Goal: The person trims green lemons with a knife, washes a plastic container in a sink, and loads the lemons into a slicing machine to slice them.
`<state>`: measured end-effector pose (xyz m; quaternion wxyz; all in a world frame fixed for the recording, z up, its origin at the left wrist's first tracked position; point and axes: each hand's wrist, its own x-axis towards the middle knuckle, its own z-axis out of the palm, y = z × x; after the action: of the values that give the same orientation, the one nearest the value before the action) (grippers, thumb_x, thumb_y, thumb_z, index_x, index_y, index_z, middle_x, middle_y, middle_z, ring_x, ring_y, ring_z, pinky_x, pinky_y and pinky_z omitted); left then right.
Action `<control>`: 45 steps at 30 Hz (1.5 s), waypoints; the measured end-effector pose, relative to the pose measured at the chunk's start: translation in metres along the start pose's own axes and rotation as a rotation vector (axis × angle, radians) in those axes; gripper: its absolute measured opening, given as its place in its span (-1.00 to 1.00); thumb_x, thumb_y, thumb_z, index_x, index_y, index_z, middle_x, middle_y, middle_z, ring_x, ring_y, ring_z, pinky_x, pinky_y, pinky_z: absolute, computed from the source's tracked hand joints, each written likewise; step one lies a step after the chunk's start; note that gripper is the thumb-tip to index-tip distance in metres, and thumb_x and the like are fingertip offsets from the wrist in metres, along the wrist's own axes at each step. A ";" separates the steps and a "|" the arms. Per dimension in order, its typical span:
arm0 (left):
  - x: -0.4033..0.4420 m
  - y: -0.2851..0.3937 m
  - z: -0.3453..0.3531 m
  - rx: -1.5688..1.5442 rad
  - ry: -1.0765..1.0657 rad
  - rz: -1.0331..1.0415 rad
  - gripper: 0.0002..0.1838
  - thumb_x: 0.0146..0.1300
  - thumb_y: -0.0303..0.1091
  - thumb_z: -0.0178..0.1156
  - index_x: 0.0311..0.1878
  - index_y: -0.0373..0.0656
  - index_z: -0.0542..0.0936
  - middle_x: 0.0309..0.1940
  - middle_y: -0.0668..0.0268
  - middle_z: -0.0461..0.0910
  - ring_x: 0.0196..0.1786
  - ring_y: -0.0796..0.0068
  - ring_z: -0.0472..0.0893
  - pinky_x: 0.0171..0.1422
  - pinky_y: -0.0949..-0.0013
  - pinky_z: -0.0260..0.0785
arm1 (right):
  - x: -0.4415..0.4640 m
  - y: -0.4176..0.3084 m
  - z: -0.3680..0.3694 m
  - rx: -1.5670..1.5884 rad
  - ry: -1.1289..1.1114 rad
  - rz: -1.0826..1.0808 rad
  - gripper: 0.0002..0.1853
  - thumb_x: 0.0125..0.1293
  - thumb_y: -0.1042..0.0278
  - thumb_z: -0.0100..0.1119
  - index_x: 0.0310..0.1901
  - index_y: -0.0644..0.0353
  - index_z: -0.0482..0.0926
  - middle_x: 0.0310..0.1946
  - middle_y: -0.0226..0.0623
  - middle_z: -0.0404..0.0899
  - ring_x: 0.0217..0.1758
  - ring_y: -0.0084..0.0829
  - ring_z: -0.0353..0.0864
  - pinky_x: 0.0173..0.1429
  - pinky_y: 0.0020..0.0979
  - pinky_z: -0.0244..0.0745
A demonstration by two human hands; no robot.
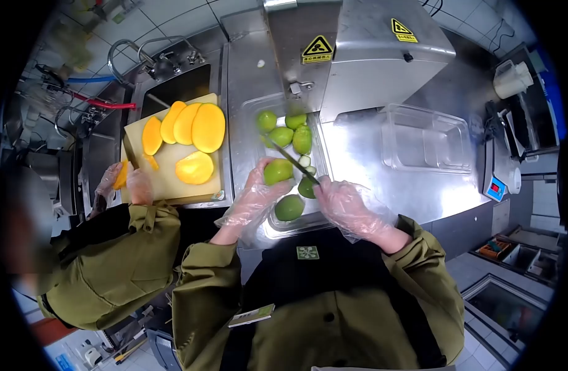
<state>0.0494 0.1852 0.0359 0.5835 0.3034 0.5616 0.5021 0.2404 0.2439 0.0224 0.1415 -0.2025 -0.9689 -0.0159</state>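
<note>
My left hand (258, 196), in a clear plastic glove, is closed round a green lime (278, 172) above a clear plastic tub (273, 230). The gloved right hand (344, 204) grips a knife (291, 159); its blade slants up and left, just past the held lime. I cannot tell whether the blade touches the fruit. Several whole limes lie in the tub, including a darker lime (289, 208) at the near end. Small pale cut ends (305, 161) lie beside the blade. Another lime (307, 187) is partly hidden by the knife and my right hand.
On my left, a co-worker's gloved hands (139, 185) work at a cutting board (213, 179) with peeled mango pieces (208, 128) on it. Behind the board is a sink (179, 86). A metal machine housing (383, 74), a clear container (426, 139) and a scale (495, 187) stand on the right.
</note>
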 end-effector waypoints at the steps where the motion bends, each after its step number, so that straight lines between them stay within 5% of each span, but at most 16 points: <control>1: -0.001 -0.002 -0.001 0.071 0.028 0.028 -0.54 -0.02 -0.49 0.23 -0.01 -0.23 0.34 -0.19 0.28 0.46 -0.18 0.56 0.45 -0.11 0.51 0.34 | 0.003 -0.002 -0.005 0.088 0.014 0.044 -0.92 0.14 0.43 0.00 -0.45 0.23 0.40 -0.55 -0.20 0.35 -0.73 -0.32 0.37 -0.62 -0.32 0.29; 4: -0.002 -0.008 -0.003 0.261 0.142 0.122 -0.57 -0.03 -0.43 0.26 -0.06 -0.26 0.36 -0.25 0.27 0.48 -0.22 0.54 0.47 -0.14 0.49 0.35 | 0.009 -0.006 -0.014 0.289 0.066 0.123 -0.88 0.15 0.43 0.02 -0.46 0.27 0.35 -0.76 -0.26 0.30 -0.77 -0.30 0.36 -0.65 -0.31 0.29; 7: -0.007 -0.007 0.005 0.381 0.241 0.179 -0.56 -0.04 -0.35 0.31 -0.11 -0.29 0.38 -0.34 0.25 0.52 -0.28 0.53 0.49 -0.17 0.47 0.37 | 0.007 -0.007 -0.008 0.159 -0.073 0.057 -0.92 0.08 0.51 -0.02 -0.41 0.36 0.39 -0.72 -0.34 0.32 -0.68 -0.42 0.40 -0.62 -0.41 0.30; 13: -0.014 0.000 0.015 0.504 0.269 0.143 -0.53 -0.06 -0.29 0.35 -0.11 -0.26 0.40 -0.34 0.24 0.54 -0.29 0.51 0.51 -0.14 0.43 0.38 | 0.018 -0.015 0.010 0.482 -0.172 0.229 -0.85 0.17 0.42 -0.04 -0.40 0.36 0.39 -0.73 -0.14 0.40 -0.66 -0.21 0.48 -0.64 -0.25 0.34; 15: -0.019 -0.018 0.009 0.608 0.171 0.221 -0.53 -0.07 -0.28 0.36 -0.12 -0.25 0.40 -0.34 0.24 0.54 -0.29 0.51 0.51 -0.16 0.42 0.40 | 0.017 -0.011 0.023 0.352 -0.123 0.076 -0.85 0.15 0.42 -0.03 -0.40 0.36 0.38 -0.71 -0.13 0.43 -0.64 -0.22 0.50 -0.62 -0.25 0.36; 19: -0.018 -0.036 0.005 0.583 0.299 0.403 -0.57 -0.05 -0.38 0.31 -0.10 -0.23 0.41 -0.34 0.28 0.53 -0.33 0.54 0.50 -0.18 0.46 0.39 | 0.029 -0.014 0.017 0.354 -0.148 0.152 -0.88 0.09 0.44 -0.01 -0.41 0.34 0.37 -0.71 -0.20 0.40 -0.64 -0.28 0.51 -0.59 -0.29 0.38; 22: -0.027 -0.019 0.015 0.270 0.333 0.173 -0.58 -0.07 -0.35 0.29 -0.13 -0.25 0.41 -0.36 0.24 0.56 -0.30 0.51 0.54 -0.17 0.43 0.42 | 0.027 -0.012 0.031 0.246 -0.085 0.077 -0.90 0.09 0.46 -0.03 -0.42 0.32 0.36 -0.71 -0.23 0.38 -0.65 -0.30 0.50 -0.59 -0.32 0.37; 26: -0.035 -0.003 0.028 0.076 0.314 0.267 -0.61 -0.03 -0.46 0.20 -0.08 -0.24 0.39 -0.31 0.28 0.51 -0.25 0.53 0.49 -0.11 0.43 0.38 | 0.034 -0.005 0.021 0.061 -0.116 -0.001 -0.87 0.17 0.42 -0.10 -0.39 0.32 0.35 -0.74 -0.12 0.41 -0.63 -0.17 0.51 -0.55 -0.26 0.39; 30: -0.029 -0.006 0.027 0.136 0.265 0.234 -0.50 -0.01 -0.53 0.18 0.05 -0.20 0.29 -0.16 0.29 0.39 -0.15 0.52 0.42 -0.05 0.49 0.33 | 0.039 0.000 -0.001 0.613 -0.245 0.477 -0.89 0.03 0.44 -0.02 -0.45 0.30 0.41 -0.60 -0.15 0.41 -0.61 -0.32 0.46 -0.54 -0.31 0.33; 32: -0.029 0.007 0.033 0.410 0.314 0.207 -0.43 -0.02 -0.54 0.22 0.09 -0.19 0.24 -0.15 0.28 0.38 -0.11 0.50 0.41 -0.02 0.47 0.32 | 0.024 -0.006 -0.002 0.310 -0.068 0.256 -0.89 0.02 0.42 -0.01 -0.45 0.29 0.40 -0.57 -0.14 0.41 -0.61 -0.31 0.46 -0.53 -0.33 0.35; 36: -0.024 0.003 0.037 0.055 0.302 0.027 -0.45 0.00 -0.55 0.20 0.10 -0.19 0.24 -0.15 0.27 0.38 -0.09 0.48 0.41 0.01 0.43 0.31 | 0.018 -0.005 -0.008 0.115 -0.055 0.058 -0.91 0.02 0.41 -0.01 -0.49 0.25 0.39 -0.57 -0.20 0.37 -0.60 -0.35 0.45 -0.54 -0.35 0.35; 39: -0.019 -0.010 0.036 -0.321 0.292 -0.004 -0.55 0.15 -0.48 0.11 0.10 -0.18 0.23 -0.14 0.23 0.39 -0.15 0.44 0.45 -0.02 0.39 0.36 | 0.019 -0.003 -0.023 0.331 -0.099 0.214 -0.92 0.02 0.42 -0.01 -0.50 0.24 0.40 -0.60 -0.27 0.33 -0.61 -0.43 0.42 -0.59 -0.42 0.30; 42: -0.019 -0.031 0.031 -0.262 0.415 0.060 -0.64 0.26 -0.27 0.04 0.05 -0.18 0.26 -0.21 0.26 0.42 -0.28 0.51 0.45 -0.27 0.49 0.34 | 0.008 -0.007 -0.028 -0.034 -0.108 0.028 -0.88 -0.03 0.38 0.03 -0.44 0.18 0.36 -0.56 -0.32 0.28 -0.63 -0.47 0.38 -0.59 -0.43 0.26; 45: -0.020 -0.029 0.034 -0.246 0.499 0.023 -0.67 0.28 -0.21 0.00 0.01 -0.16 0.27 -0.27 0.30 0.43 -0.35 0.57 0.42 -0.39 0.55 0.26 | 0.002 -0.016 -0.025 -0.072 -0.154 0.007 -0.89 -0.05 0.39 0.03 -0.47 0.15 0.35 -0.58 -0.34 0.27 -0.66 -0.51 0.35 -0.60 -0.44 0.25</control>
<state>0.0922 0.1649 0.0230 0.4537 0.1036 0.6191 0.6325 0.2387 0.2277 0.0476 0.0594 -0.2114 -0.9750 -0.0347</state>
